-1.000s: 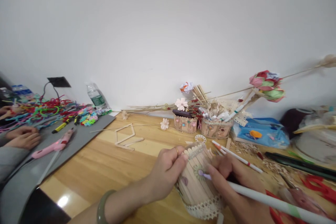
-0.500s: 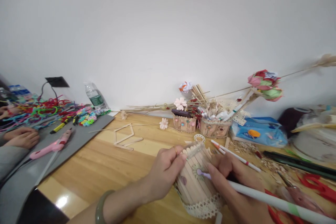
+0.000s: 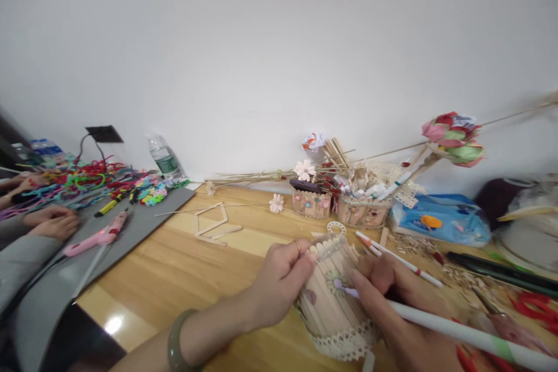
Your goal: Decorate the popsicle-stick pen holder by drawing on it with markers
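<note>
A small holder made of pale craft sticks (image 3: pixel 323 309) is tilted in front of me, with lace trim (image 3: pixel 342 344) around one end. My left hand (image 3: pixel 282 279) pinches its scalloped upper edge between thumb and fingers. In my right hand (image 3: pixel 403 302) is a white marker (image 3: pixel 462 330) with a purple tip, which rests at the centre of a green flower drawing (image 3: pixel 330 276) on the sticks. A purple round mark (image 3: pixel 311 296) shows lower left of the flower. Part of the holder's right side is hidden behind my right hand.
Two decorated stick baskets (image 3: pixel 365 210) stand by the wall. A blue wipes pack (image 3: pixel 444 224), wood shavings, an orange-tipped white pen (image 3: pixel 401 258) and red-handled scissors (image 3: pixel 532 308) lie right. At left, another person's hands (image 3: pixel 54 222) rest near a pink glue gun (image 3: pixel 98 237) and coloured pipe cleaners.
The whole view has shifted slightly, so everything sits a little further right. My hands keep the same grips, and the marker tip stays at the flower's centre.
</note>
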Available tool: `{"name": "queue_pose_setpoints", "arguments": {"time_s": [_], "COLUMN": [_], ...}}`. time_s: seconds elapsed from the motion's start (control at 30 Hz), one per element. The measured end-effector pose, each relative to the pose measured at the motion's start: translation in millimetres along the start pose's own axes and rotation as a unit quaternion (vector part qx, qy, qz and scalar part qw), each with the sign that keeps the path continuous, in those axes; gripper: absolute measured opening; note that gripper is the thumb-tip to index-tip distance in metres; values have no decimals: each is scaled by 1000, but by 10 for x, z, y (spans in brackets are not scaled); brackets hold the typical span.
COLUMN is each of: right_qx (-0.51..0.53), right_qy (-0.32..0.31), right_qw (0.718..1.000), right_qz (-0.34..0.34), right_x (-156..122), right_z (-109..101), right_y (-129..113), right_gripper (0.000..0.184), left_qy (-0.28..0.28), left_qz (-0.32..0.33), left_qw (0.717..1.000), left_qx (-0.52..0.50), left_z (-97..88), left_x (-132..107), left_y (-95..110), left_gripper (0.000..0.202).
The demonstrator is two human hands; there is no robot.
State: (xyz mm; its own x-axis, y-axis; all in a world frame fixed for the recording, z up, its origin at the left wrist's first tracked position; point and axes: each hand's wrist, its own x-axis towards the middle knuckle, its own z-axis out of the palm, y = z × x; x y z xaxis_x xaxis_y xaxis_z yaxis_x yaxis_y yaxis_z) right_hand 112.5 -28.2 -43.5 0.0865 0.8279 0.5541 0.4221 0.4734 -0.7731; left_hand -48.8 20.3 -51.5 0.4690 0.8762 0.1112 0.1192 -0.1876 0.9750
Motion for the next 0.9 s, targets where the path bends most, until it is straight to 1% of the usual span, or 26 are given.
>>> {"name": "queue_pose_setpoints", "arguments": {"time_s": [0.1, 0.2, 0.23, 0.3, 0.33, 0.37, 0.4, 0.43, 0.57, 0.63, 0.73, 0.8, 0.9], "right_qx": [25, 72, 90, 118, 126, 133, 138, 143, 162, 173, 188, 197, 215], "right_qy": [18, 52, 58, 62, 62, 61, 60, 58, 47, 44, 50, 54, 59], "right_qw": [999, 995, 993, 989, 988, 987, 986, 985, 982, 980, 976, 974, 969], "right_qz": [27, 55, 59, 64, 68, 72, 76, 80, 91, 91, 93, 99, 107], "right_x": [22, 55, 64, 72, 72, 69, 64, 58, 38, 30, 19, 15, 17], "right_z": [-3, 0, 2, 9, 12, 16, 19, 21, 19, 14, 8, 8, 12], "right_y": [33, 58, 65, 77, 83, 89, 95, 101, 126, 141, 164, 174, 172], "right_gripper": [31, 31, 31, 31, 31, 31, 31, 31, 31, 30, 31, 32, 32], "left_qy": [-20, -38, -41, -41, -41, -45, -53, -64, -118, -135, -166, -179, -155], "left_qz": [-15, 8, 17, 23, 16, 7, -3, -14, -39, -51, -64, -59, -35], "left_qw": [999, 997, 997, 997, 998, 998, 998, 998, 990, 986, 977, 976, 987], "left_qx": [-33, -64, -69, -58, -44, -30, -21, -22, -71, -89, -114, -107, -39], "left_z": [-14, -42, -51, -65, -70, -75, -80, -85, -106, -118, -144, -169, -210], "left_x": [14, 31, 37, 46, 50, 53, 57, 60, 71, 76, 80, 76, 65], "left_y": [10, 26, 30, 41, 52, 66, 85, 107, 179, 193, 200, 203, 196], "left_gripper": [36, 31, 32, 47, 55, 58, 57, 51, 25, 20, 25, 29, 32]}}
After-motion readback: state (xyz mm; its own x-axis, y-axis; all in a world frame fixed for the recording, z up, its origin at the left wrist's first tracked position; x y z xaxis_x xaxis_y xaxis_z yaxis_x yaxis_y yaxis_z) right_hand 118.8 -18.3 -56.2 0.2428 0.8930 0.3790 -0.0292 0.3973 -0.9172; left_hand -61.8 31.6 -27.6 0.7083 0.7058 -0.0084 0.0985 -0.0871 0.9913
